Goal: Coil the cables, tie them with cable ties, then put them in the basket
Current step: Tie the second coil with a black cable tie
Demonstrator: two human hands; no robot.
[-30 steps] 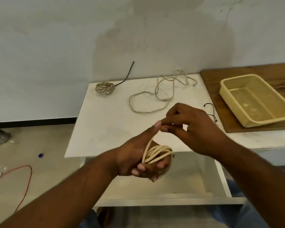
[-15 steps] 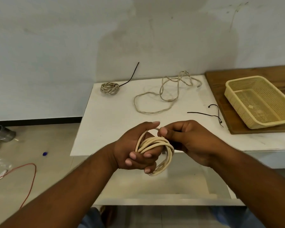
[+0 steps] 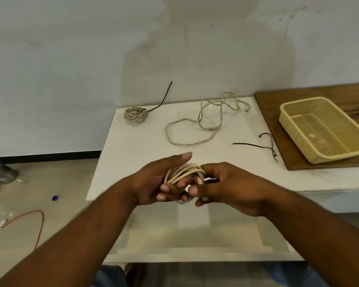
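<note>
Two hands hold one cream cable coil (image 3: 184,171) above the white table (image 3: 133,152)'s near edge: left hand (image 3: 153,183) fingers curl round its loops, right hand (image 3: 226,187) pinches its right side. Black cable ties (image 3: 253,145) lie ahead and rightward, nearer the right hand; the basket (image 3: 292,137) sits beyond them.

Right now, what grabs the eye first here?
Dead centre, the left hand and right hand grip a coiled cream cable over the near edge of the white table. Behind them lie a loose cable and, at the far-left corner, a tied coil. A yellow basket sits on the wooden board at right, black cable ties just left of it.
</note>
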